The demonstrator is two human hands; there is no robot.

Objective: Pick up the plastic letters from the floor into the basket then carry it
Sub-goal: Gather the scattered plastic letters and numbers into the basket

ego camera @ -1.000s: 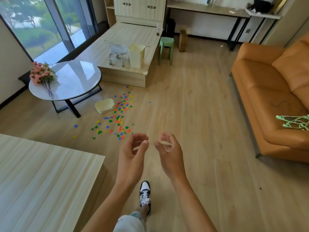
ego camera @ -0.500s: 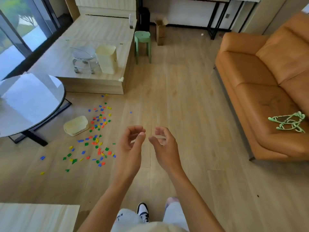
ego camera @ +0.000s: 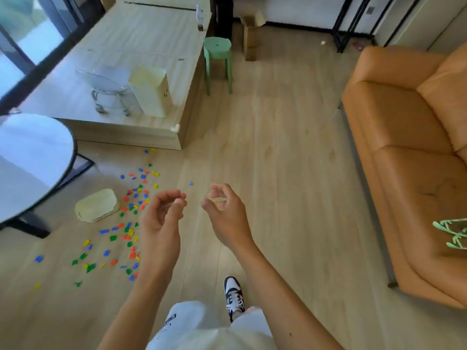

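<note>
Dozens of letters (ego camera: 131,223) lie scattered on the floor (ego camera: 278,160), at nine o'clock of our hands.
The basket (ego camera: 97,205) lies among them at their ten o'clock edge. Our left hand (ego camera: 161,218) and right hand (ego camera: 225,210) hover empty, fingers loosely curled, thumbs apart from fingertips; the sofa (ego camera: 409,147) stands at three o'clock.

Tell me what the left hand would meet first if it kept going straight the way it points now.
Probably nothing but bare floor: the left hand points up the frame, and the plastic letters and basket lie off to its left. Depth is uncertain.
</note>
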